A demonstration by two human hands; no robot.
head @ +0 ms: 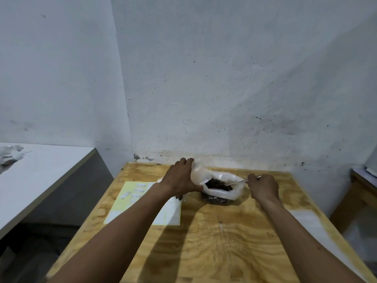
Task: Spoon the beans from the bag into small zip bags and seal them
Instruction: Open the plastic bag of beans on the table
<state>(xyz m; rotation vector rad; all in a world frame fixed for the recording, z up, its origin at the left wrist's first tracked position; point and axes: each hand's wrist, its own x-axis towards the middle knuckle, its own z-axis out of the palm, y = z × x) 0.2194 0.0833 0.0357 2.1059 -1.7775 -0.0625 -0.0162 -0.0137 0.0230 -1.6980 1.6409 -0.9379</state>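
A clear plastic bag (221,193) with its rim rolled down stands at the far middle of the wooden table (220,237), dark beans (218,183) showing in its mouth. My left hand (180,178) grips the bag's left rim between thumb and fingers. My right hand (263,187) sits just right of the bag, closed on a white spoon (237,182) whose bowl reaches into the beans. Several small zip bags (136,192) lie on a pale yellow sheet (126,205) to the left.
A white sheet (173,213) lies beside the yellow one, partly under my left forearm. The table stands against a grey wall. A white counter (40,180) is at the left, and another wooden table edge (359,180) at the far right.
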